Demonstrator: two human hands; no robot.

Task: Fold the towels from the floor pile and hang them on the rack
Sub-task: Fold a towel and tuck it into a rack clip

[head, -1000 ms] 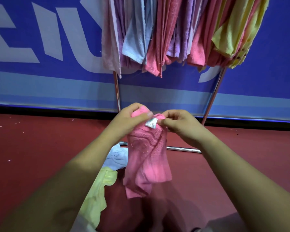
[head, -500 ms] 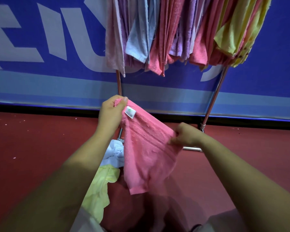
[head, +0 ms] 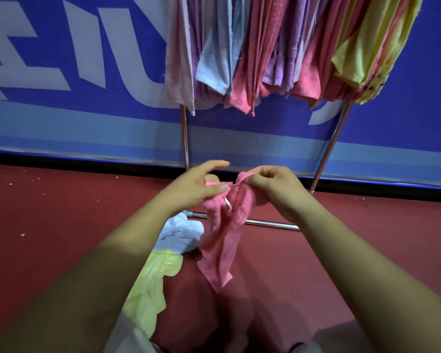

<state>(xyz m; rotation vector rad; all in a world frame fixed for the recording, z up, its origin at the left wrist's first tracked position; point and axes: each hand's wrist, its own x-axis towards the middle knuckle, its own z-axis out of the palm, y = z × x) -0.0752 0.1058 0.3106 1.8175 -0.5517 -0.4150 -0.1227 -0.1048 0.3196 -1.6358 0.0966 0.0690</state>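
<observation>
both hands are up in front of me, close together, each clamped on the same pink towel (head: 222,240). my left hand (head: 196,189) pinches one upper corner between thumb and curled fingers, with the index finger sticking out straight above the cloth. my right hand (head: 278,189) has its fingers curled over the other upper corner, thumb tucked against it. the two corners sit just beside each other, so the towel is bunched between them and hangs down in a narrow, creased strip, its lower end dangling free above the red floor (head: 49,225). a small white tag (head: 228,203) shows on the towel just below my left thumb.

under my left forearm two more towels lie on the floor: a crumpled light blue towel (head: 181,233), and a yellow towel (head: 148,289) nearer to me, right beside it. my arm hides part of each.

beyond my hands stands the rack (head: 185,141), with two chrome legs and a low chrome bar running across the floor behind the pink towel. many hung towels (head: 265,59) crowd its top: pale pink, lilac, light blue, deeper pink and yellow, side by side and overlapping. the rail they hang on is out of view above. behind the rack runs a blue banner (head: 87,72) with large white lettering and a paler blue band along its foot.
</observation>
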